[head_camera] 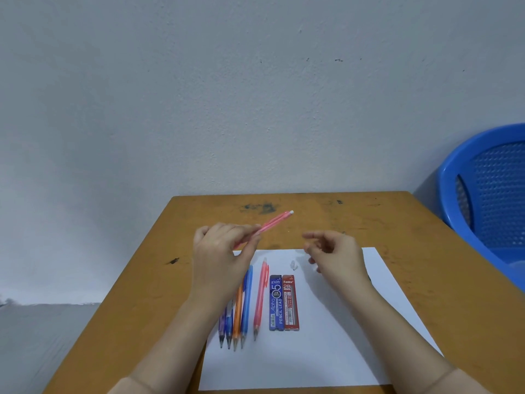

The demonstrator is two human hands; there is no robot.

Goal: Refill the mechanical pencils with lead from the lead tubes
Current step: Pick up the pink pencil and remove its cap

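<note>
My left hand (221, 251) grips a pink mechanical pencil (274, 222) above the table, its white eraser end pointing up and to the right. My right hand (333, 253) hovers to the right of it with loosely curled fingers, and nothing shows between them. A small clear cap (293, 265) lies on the white paper (341, 336). On the paper also lie a second pink pencil (260, 300) and several more pencils (238, 317), purple, blue, orange and light blue, tips towards me. A blue lead tube (275, 302) and a red lead tube (290, 302) lie side by side.
The paper sits on a worn brown wooden table (142, 280) pushed against a grey wall. A blue plastic chair (488, 194) stands just off the table's right edge.
</note>
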